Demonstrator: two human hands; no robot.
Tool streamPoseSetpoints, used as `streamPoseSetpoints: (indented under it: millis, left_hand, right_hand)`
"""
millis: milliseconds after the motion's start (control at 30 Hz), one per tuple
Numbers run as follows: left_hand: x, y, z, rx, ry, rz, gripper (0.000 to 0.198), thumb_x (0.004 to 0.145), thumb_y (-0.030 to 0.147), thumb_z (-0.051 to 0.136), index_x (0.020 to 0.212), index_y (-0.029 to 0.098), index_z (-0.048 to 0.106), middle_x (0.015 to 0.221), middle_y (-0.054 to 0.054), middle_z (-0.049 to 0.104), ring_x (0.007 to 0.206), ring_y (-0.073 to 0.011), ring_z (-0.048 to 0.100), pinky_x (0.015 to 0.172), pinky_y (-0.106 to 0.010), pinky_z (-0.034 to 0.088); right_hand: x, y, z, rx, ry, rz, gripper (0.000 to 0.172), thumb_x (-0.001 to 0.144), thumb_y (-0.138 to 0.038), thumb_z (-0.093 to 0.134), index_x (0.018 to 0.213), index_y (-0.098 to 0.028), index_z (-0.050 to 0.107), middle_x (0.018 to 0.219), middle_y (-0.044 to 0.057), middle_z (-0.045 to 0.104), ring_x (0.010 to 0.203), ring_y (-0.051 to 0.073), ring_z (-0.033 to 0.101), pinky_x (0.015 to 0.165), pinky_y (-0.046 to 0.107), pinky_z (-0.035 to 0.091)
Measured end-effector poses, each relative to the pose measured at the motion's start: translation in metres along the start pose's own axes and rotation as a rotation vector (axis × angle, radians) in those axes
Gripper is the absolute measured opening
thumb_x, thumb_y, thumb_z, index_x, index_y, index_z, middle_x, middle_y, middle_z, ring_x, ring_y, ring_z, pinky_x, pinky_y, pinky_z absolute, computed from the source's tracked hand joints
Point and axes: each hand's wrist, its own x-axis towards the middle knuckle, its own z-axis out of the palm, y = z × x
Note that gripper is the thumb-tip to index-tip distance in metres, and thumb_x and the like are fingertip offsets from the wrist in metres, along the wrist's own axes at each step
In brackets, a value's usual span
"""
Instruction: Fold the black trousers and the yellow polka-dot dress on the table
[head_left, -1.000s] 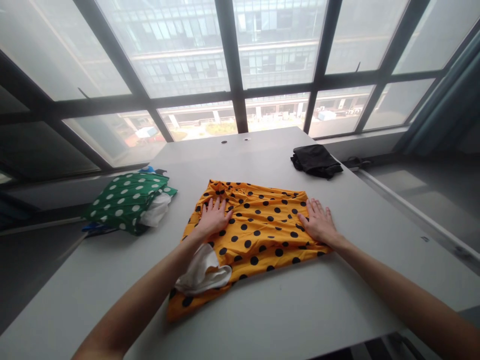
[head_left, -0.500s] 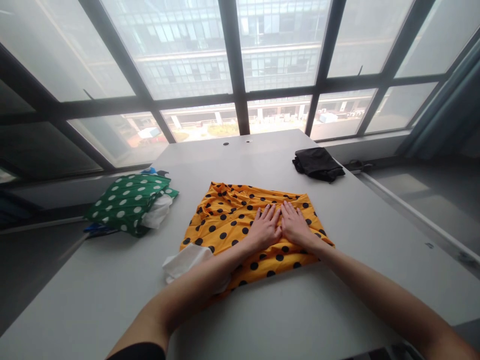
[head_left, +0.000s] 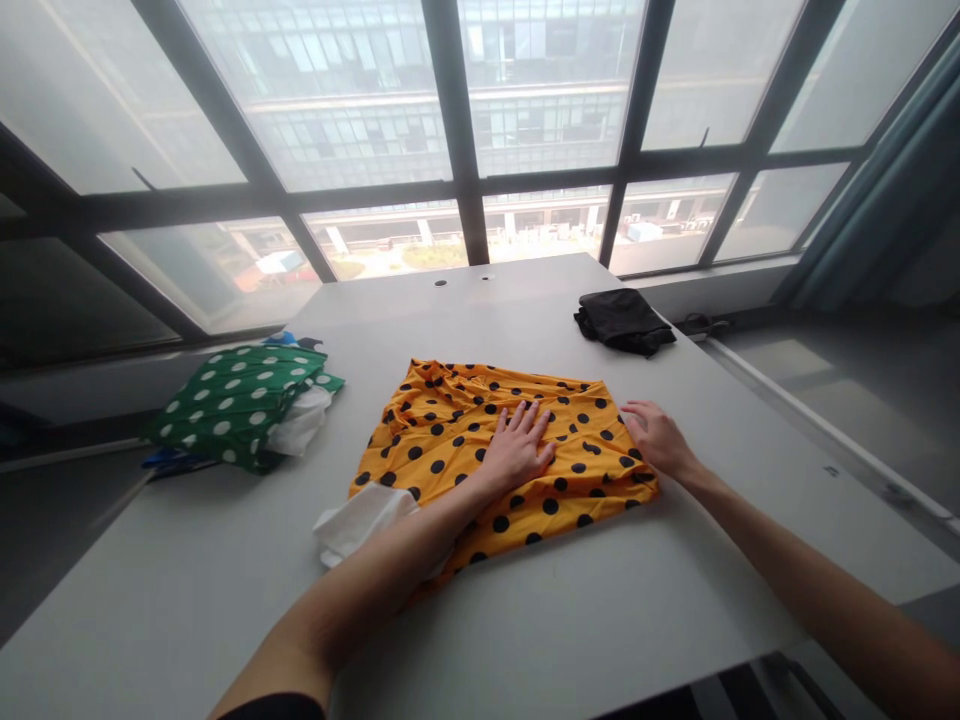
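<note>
A yellow cloth garment with black dots (head_left: 450, 445) lies folded on the white table (head_left: 525, 640), with creases bunched at its upper left. My left hand (head_left: 517, 450) rests flat on the middle of it, fingers spread. At the garment's right edge is my right hand (head_left: 660, 440), its fingers apart and pointing left; whether the fingertips touch the cloth I cannot tell. White fabric (head_left: 364, 520) sticks out at the garment's left, partly covered by my left forearm.
A pile with a green white-dotted cloth (head_left: 240, 395) on top sits at the left table edge, white and blue fabric showing beneath. Folded black cloth (head_left: 624, 320) lies at the back right. Large windows (head_left: 555, 80) stand behind the table.
My right hand has slid from the garment's middle, beside my left hand, rightward to its right edge. My left hand stays flat on the cloth. The view has shifted slightly.
</note>
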Motion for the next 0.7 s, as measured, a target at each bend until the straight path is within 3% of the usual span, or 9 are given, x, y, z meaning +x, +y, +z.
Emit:
streamPoseSetpoints:
  millis: [100,200,300,400,467,600,700]
  left_hand:
    - [-0.001,-0.001,0.001,0.002,-0.009,0.0,0.069,0.105,0.059,0.035,0.165,0.025,0.034,0.174,-0.006,0.021,0.161,-0.0305,0.015,0.13,-0.055,0.008]
    - [0.0,-0.001,-0.004,-0.006,-0.043,-0.007,0.069,0.105,0.058,0.036,0.165,0.025,0.034,0.174,-0.007,0.022,0.161,-0.0321,0.016,0.129,-0.056,0.01]
    - [0.011,0.005,-0.019,-0.013,-0.108,-0.033,0.064,0.102,0.055,0.043,0.158,0.023,0.045,0.168,-0.013,0.035,0.156,-0.0375,0.027,0.125,-0.06,0.021]
    - [0.043,0.021,-0.039,-0.03,-0.107,-0.09,0.048,0.101,0.046,0.049,0.135,0.016,0.064,0.147,-0.02,0.056,0.139,-0.0386,0.048,0.117,-0.054,0.036]
    - [0.075,0.036,-0.048,-0.089,-0.088,-0.106,0.042,0.102,0.043,0.049,0.128,0.015,0.066,0.14,-0.02,0.06,0.134,-0.0354,0.053,0.114,-0.047,0.04]
    - [0.141,0.063,-0.05,-0.184,-0.187,-0.121,0.048,0.099,0.057,0.055,0.121,0.016,0.069,0.133,-0.019,0.066,0.127,-0.0332,0.06,0.107,-0.042,0.045]
    - [0.172,0.073,-0.046,-0.225,-0.29,-0.157,0.051,0.092,0.062,0.065,0.106,0.014,0.073,0.115,-0.021,0.075,0.111,-0.0335,0.069,0.095,-0.04,0.051]
  right_hand:
    - [-0.021,-0.002,-0.017,0.114,-0.001,0.021,0.041,0.098,-0.045,0.046,0.106,-0.017,0.075,0.113,0.013,0.075,0.1,0.025,0.069,0.091,0.036,0.054]
    - [-0.05,-0.01,-0.028,0.122,-0.153,0.102,0.041,0.093,-0.055,0.057,0.107,-0.019,0.072,0.1,0.008,0.075,0.084,0.022,0.069,0.075,0.031,0.051]
    - [-0.072,-0.016,-0.032,0.138,-0.251,0.168,0.032,0.088,-0.046,0.063,0.109,-0.022,0.069,0.09,0.003,0.075,0.076,0.02,0.067,0.068,0.028,0.047]
    - [-0.08,-0.019,-0.029,0.122,-0.244,0.192,0.018,0.082,-0.029,0.062,0.098,-0.022,0.066,0.086,0.001,0.073,0.075,0.018,0.065,0.067,0.026,0.043]
    - [-0.08,-0.021,-0.025,0.066,-0.19,0.217,0.012,0.08,-0.022,0.06,0.091,-0.022,0.064,0.086,0.001,0.072,0.074,0.017,0.064,0.066,0.025,0.04]
    - [-0.081,-0.029,-0.015,-0.078,-0.056,0.228,0.003,0.082,-0.02,0.059,0.085,-0.021,0.059,0.087,0.003,0.069,0.073,0.017,0.06,0.064,0.025,0.034]
    - [-0.084,-0.036,-0.01,-0.178,0.004,0.22,0.005,0.089,-0.022,0.057,0.084,-0.022,0.059,0.083,0.002,0.069,0.07,0.017,0.059,0.062,0.026,0.029]
